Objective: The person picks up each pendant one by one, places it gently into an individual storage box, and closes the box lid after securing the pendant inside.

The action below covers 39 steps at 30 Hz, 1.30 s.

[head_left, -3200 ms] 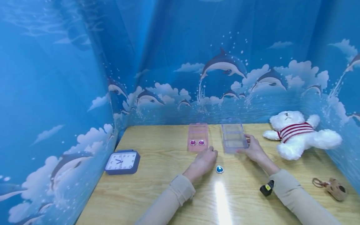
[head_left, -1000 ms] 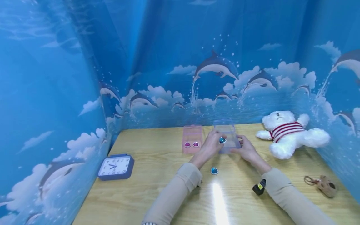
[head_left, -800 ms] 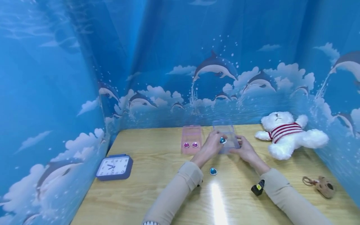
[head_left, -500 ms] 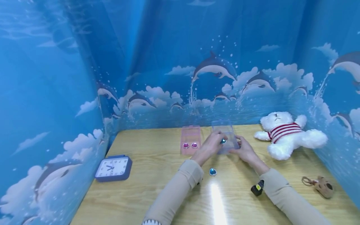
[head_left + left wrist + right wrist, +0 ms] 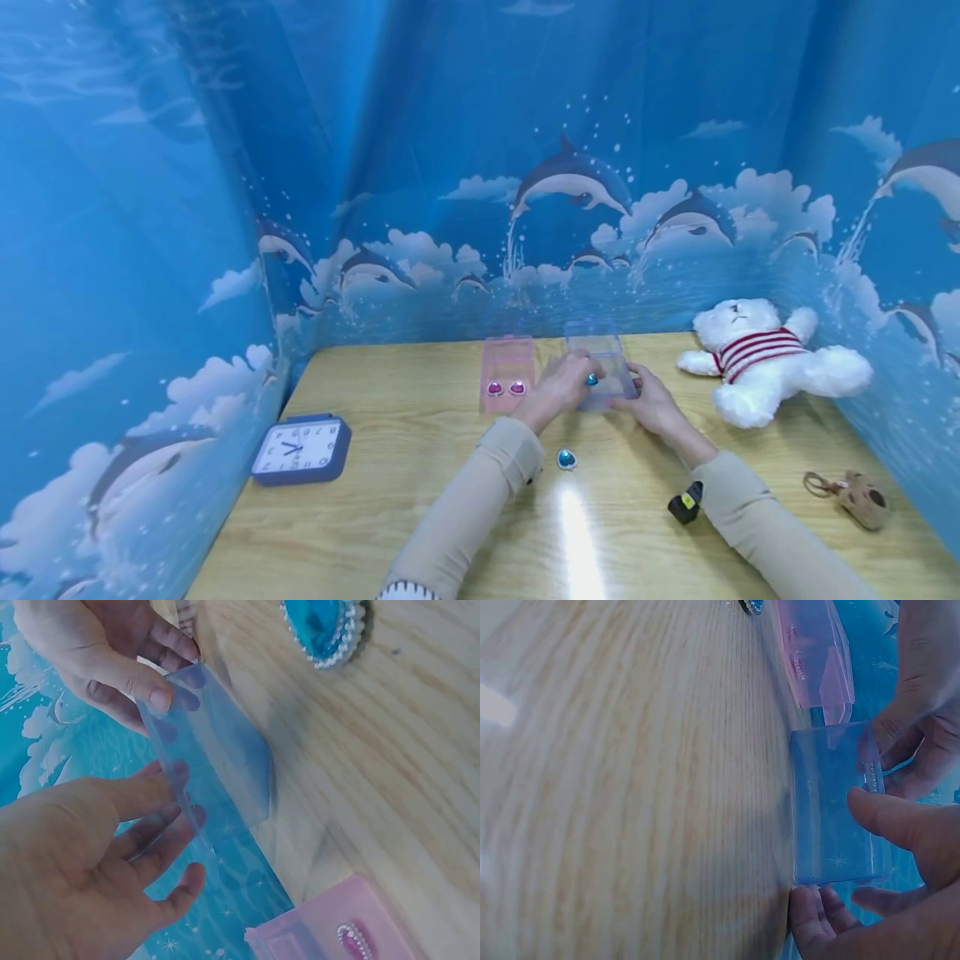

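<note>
A clear bluish plastic box (image 5: 617,385) stands with its lid open at the back middle. My right hand (image 5: 656,404) grips its right end, thumb on the near wall, as the right wrist view shows. From the left, my left hand (image 5: 557,385) reaches over the box, and at its fingertips is a blue heart-shaped gem (image 5: 592,380) low in the near compartment. In the left wrist view the left fingers dip past the rim of the box (image 5: 232,750); the gem is hidden there. A second blue gem (image 5: 566,459) with a beaded silver edge lies on the table nearer me.
Left of the clear box stands an open pink box (image 5: 510,350) with two magenta gems (image 5: 495,389) in its near compartment. A blue clock (image 5: 300,450) lies at the left. A white teddy bear (image 5: 780,358) and a brown bear keychain (image 5: 862,498) are at the right.
My left hand has moved from the table in front of the pink box to the clear box, carrying a blue gem. Over the last second the gem has sunk slightly. The right hand keeps its grip.
</note>
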Tool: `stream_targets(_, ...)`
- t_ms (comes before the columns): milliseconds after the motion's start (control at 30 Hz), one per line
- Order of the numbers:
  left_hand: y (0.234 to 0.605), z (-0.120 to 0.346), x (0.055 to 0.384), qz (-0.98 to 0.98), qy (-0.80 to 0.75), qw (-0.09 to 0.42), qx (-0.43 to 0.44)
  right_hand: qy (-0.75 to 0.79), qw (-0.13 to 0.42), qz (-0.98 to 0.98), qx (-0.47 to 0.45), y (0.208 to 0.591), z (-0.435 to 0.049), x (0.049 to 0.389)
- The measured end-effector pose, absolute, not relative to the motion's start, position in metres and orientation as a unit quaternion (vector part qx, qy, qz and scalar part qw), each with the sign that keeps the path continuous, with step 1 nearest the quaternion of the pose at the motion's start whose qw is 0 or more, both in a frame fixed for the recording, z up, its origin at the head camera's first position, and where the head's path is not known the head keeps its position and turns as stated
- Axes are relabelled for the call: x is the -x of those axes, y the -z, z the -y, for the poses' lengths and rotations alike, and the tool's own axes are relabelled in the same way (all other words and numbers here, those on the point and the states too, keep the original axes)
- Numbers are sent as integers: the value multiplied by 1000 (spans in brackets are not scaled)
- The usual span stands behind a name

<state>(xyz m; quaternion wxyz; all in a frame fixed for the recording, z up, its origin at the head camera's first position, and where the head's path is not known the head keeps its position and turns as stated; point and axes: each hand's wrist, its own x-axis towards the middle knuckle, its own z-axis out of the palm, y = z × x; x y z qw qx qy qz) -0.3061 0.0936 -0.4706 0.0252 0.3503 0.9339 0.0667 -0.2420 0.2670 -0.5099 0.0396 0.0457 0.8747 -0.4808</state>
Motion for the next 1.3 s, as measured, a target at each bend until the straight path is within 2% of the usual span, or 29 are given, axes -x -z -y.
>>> stream_targets(567,468,-90,315,-925,-46,54,-373,488,55,-870,-49,513,-266,244)
stream_targets(767,461,-84,312,-926,-107,34,-360,482,32,-874,-44,513,-268,243)
stream_targets(1033,459,-63,297,-920,-153,7,-360,473,40,-879,-40,509,-269,242)
stream_targets(1300,460,-36,275,-907,-165,53,-384,485,57,-871,-53,512,-268,244)
